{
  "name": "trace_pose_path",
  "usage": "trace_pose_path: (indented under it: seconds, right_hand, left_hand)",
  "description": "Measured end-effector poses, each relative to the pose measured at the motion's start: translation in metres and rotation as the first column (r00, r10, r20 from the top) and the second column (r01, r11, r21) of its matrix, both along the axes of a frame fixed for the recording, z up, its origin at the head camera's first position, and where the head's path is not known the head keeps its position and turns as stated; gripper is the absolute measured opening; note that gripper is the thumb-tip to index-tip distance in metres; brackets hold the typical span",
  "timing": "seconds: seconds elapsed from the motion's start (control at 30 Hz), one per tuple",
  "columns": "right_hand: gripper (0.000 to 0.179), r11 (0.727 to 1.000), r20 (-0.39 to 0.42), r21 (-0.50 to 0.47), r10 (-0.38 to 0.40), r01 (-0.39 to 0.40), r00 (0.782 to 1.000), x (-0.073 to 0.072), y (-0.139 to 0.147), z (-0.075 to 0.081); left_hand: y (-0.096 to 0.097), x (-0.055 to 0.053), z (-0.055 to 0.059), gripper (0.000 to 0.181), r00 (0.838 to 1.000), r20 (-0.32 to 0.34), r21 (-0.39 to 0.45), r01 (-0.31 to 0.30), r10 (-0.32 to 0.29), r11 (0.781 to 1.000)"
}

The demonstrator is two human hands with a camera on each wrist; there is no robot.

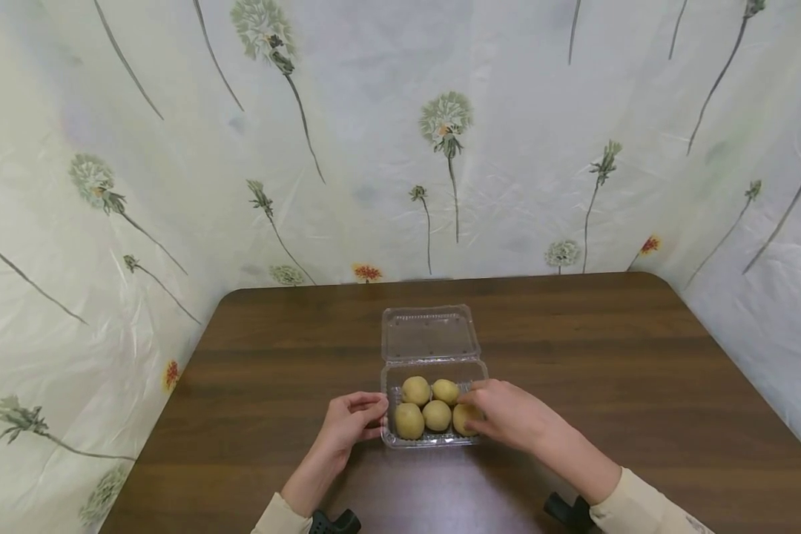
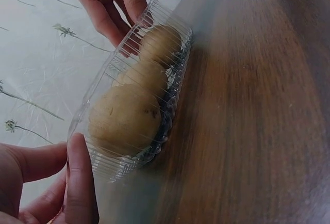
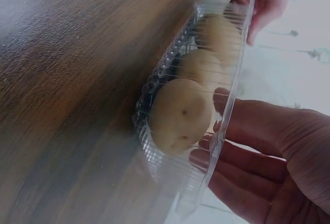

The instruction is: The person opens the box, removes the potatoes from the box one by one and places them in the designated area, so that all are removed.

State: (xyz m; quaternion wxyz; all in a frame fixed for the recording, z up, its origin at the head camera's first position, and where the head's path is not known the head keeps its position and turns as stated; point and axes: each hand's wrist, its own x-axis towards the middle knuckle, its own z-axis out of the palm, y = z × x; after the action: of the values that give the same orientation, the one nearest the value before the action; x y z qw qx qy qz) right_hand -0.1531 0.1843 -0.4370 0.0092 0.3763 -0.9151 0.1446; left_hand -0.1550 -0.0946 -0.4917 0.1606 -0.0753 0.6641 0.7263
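Note:
A clear plastic clamshell container (image 1: 434, 442) sits on the table with several potatoes (image 1: 437, 416) in its base. My left hand (image 1: 352, 424) pinches the container's left rim between thumb and fingers. Over the right side reaches my right hand (image 1: 507, 415), its fingertips inside the base, thumb and fingers about the front right potato (image 1: 464, 421). Through the ribbed wall in the right wrist view, that potato (image 3: 181, 115) lies low against the side, right at the fingertips (image 3: 200, 158). Part of it is hidden by the hand in the head view.
The container's lid (image 1: 430, 335) is folded back flat on the far side, joined at the hinge. Beneath everything is a dark brown wooden table (image 1: 274, 356). A pale sheet with dandelion prints (image 1: 374, 148) hangs along the table's far edge and sides.

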Motion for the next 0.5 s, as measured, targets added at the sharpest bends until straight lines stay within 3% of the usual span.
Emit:
trace_pose_path:
  seconds: [0.5]
  right_hand:
    - [0.014,0.998,-0.003,0.054,-0.025,0.025,1.0,-0.003,-0.011,-0.003]
  left_hand:
    - [-0.001,0.002,0.003,0.034,1.0,-0.001,-0.011,0.0,0.0,1.0]
